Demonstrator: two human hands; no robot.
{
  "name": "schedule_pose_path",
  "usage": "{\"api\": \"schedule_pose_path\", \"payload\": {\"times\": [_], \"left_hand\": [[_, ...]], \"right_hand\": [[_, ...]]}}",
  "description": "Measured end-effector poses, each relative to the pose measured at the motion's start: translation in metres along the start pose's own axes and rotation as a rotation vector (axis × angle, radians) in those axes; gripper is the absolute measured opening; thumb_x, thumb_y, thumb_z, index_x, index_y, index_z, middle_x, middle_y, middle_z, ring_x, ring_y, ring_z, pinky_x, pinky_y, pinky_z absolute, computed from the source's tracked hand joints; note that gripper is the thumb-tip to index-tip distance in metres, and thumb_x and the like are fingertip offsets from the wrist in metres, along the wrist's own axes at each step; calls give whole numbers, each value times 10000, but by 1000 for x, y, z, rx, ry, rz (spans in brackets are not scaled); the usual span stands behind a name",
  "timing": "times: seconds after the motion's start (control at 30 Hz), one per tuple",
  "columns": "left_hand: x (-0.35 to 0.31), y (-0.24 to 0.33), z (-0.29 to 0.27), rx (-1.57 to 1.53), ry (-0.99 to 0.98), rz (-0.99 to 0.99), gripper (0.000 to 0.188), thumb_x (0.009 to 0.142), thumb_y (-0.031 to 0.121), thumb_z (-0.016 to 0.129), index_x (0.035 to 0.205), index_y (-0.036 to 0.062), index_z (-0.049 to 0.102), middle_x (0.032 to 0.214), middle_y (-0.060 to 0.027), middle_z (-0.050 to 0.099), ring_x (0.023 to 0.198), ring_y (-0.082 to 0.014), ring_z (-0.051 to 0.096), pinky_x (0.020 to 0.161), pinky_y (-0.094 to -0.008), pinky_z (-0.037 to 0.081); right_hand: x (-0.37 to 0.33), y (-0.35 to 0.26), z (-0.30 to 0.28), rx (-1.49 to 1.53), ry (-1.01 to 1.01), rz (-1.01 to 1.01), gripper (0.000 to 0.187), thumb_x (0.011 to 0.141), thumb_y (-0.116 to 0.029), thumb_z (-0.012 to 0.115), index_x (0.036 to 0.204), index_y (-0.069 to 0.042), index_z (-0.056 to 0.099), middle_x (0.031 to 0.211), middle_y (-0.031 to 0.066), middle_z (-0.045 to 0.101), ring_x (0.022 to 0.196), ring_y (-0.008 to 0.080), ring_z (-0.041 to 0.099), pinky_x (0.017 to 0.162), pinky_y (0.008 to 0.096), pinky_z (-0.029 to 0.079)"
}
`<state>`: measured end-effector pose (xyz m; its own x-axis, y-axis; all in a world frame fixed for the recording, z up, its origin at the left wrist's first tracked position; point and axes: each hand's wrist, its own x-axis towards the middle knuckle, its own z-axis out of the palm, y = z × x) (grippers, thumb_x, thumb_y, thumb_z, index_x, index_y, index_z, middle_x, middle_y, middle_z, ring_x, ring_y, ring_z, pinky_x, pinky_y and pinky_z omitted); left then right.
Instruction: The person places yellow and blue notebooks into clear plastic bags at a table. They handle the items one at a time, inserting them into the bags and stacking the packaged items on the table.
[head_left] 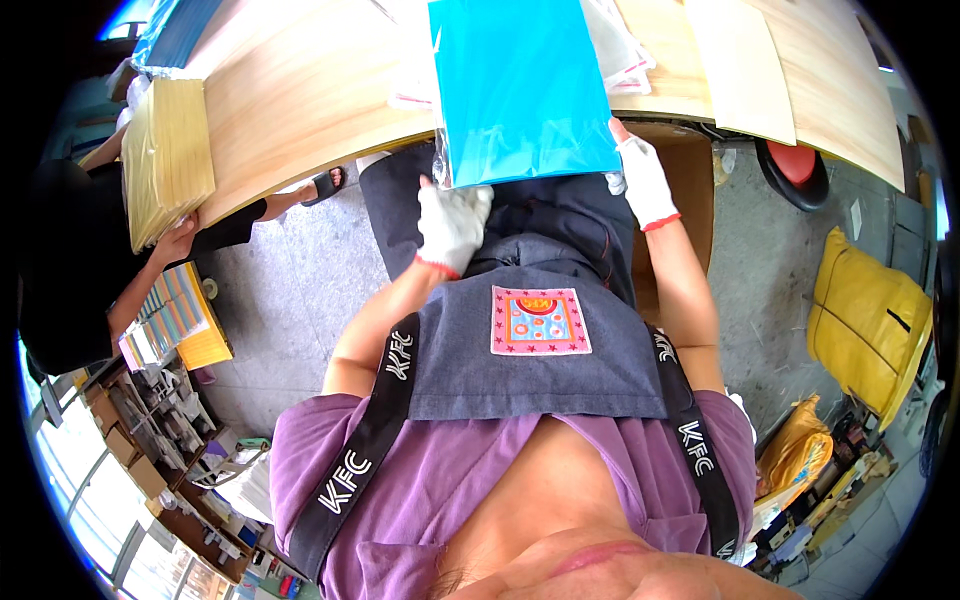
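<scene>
A bright blue rectangular sheet or folder (525, 90) lies partly over the table's near edge, its lower end above my lap. Clear plastic film (440, 165) shows along its left edge, near the lower left corner. My left hand (452, 222), in a white knit glove with a red cuff, is closed at that corner, its thumb pointing up beside the film. My right hand (645, 182), gloved the same way, grips the lower right edge with the thumb on the side; its other fingers are partly hidden under the blue piece. White and clear plastic bags (628, 75) lie beneath it.
A pale wooden table (310, 90) curves across the front. On its right lies a cream sheet (745, 70). At the left another person's hand (178, 240) holds a thick yellowish stack (170, 160). A cardboard box (685, 190) stands under the table; a yellow sack (865, 325) is at right.
</scene>
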<state>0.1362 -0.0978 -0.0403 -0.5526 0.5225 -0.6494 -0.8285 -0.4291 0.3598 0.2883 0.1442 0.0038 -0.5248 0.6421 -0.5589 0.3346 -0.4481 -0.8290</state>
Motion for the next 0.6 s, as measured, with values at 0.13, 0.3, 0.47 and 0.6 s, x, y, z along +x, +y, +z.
{"api": "schedule_pose_path", "payload": {"times": [0.13, 0.3, 0.47, 0.6], "left_hand": [[-51, 9, 41, 176, -450, -298, 669, 998, 605, 408, 1370, 52, 475, 1425, -175, 516, 1292, -326, 514, 1051, -479, 429], [-37, 8, 109, -37, -319, -24, 362, 952, 177, 594, 1282, 57, 508, 1289, -150, 604, 1180, -284, 600, 985, -479, 509], [-24, 56, 117, 9, -315, 178, 268, 900, 34, 601, 1160, 44, 536, 1158, -118, 621, 1077, -297, 632, 946, -457, 540], [-4, 135, 87, -35, -321, 218, 222, 930, 95, 571, 1148, 59, 553, 1142, -59, 638, 1028, -212, 638, 890, -343, 534]], "right_hand": [[-2, -30, 5, 111, -137, -122, 405, 903, -442, 714, 717, -127, 540, 556, -23, 481, 406, 63, 429, 371, 228, 306], [-41, -78, 35, 124, -187, -83, 356, 920, -394, 706, 729, -130, 563, 557, -42, 460, 410, 56, 419, 364, 232, 293], [11, -58, -38, 20, 182, -304, 377, 960, -444, 608, 925, -69, 589, 741, 14, 516, 625, 131, 499, 568, 289, 408], [83, -27, -206, 397, 652, -326, 470, 946, -368, 632, 1211, -2, 503, 1108, 156, 570, 1012, 296, 553, 885, 440, 482]]}}
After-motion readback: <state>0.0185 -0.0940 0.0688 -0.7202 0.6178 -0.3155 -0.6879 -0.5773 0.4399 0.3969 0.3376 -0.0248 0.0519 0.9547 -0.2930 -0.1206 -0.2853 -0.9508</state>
